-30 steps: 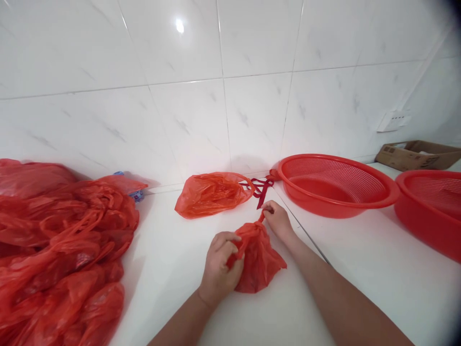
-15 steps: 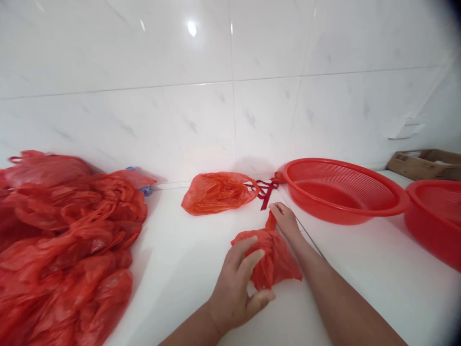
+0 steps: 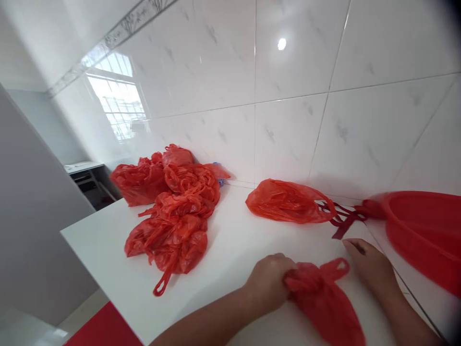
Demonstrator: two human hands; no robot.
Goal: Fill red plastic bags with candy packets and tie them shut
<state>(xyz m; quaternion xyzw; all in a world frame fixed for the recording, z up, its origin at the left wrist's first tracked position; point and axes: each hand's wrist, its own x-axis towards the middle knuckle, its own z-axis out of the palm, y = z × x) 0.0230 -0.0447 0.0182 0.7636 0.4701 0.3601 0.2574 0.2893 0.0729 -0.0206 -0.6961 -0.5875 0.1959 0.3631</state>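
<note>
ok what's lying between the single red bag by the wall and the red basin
In the head view, a looped dark red ribbon lies between the bag and the basin, plus a small red bundle by the basin.

Left hand (image 3: 270,283) closed in a fist, right hand (image 3: 372,269) just apart, fingers (image 3: 355,250) curled, both forearms angled inward.

The white tabletop (image 3: 230,240) carries a heap of red bags (image 3: 180,206). Nearer its middle lies an orange-red bag (image 3: 284,204), beside a dark red ribbon (image 3: 345,226).
</note>
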